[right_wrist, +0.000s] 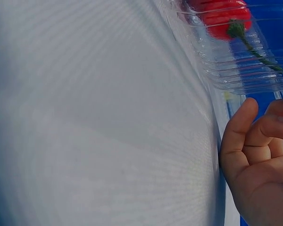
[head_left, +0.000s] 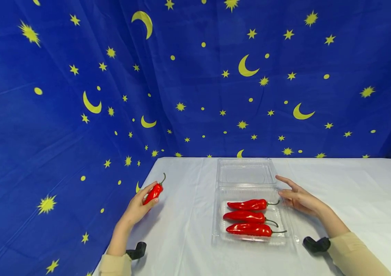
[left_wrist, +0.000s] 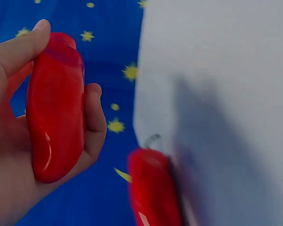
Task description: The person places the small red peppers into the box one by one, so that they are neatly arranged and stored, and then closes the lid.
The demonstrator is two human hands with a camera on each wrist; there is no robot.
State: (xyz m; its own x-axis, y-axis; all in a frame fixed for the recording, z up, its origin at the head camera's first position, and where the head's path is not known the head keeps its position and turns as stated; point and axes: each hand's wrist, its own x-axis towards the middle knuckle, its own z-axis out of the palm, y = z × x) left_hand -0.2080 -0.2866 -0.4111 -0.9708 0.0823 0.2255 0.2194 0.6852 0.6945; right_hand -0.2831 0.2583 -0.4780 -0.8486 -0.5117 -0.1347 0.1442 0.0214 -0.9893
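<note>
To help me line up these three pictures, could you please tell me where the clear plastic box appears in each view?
Head: the plastic box lies open in the lower half, right of centre, with three red peppers in it and the right hand beside it.
Left wrist: not in this picture.
Right wrist: in the upper right corner, partly cut off.
Shared landmark: the white tablecloth shows in all three.

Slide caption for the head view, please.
Left hand grips a red pepper; three more peppers lie in an open clear container.
</note>
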